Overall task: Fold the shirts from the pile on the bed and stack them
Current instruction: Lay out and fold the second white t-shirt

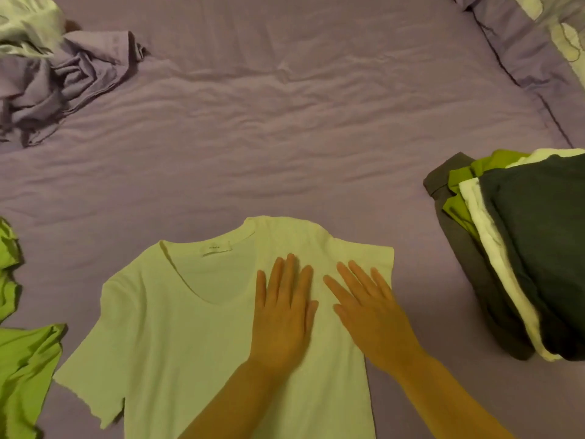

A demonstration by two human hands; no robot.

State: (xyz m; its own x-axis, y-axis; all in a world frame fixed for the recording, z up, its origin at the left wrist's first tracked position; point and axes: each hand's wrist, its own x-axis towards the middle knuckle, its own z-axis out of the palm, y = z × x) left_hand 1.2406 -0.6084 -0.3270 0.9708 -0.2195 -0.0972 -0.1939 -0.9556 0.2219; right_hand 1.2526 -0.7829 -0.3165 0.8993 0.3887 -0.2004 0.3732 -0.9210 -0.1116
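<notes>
A white T-shirt [177,327] lies spread on the purple bed sheet [285,137], collar away from me, its right side folded over toward the middle. My left hand [283,315] lies flat on the shirt's chest with straight fingers. Beside it, my right hand [368,308] presses flat on the folded-over right shoulder. A stack of folded shirts [519,255] in dark grey, green, white and near-black sits at the right. Crumpled green shirts [22,359] lie at the left edge.
A bundle of rumpled purple and pale cloth [53,68] lies at the far left. A pillow with a purple border [538,49] fills the far right corner. Wrinkled sheet stretches across the middle of the bed.
</notes>
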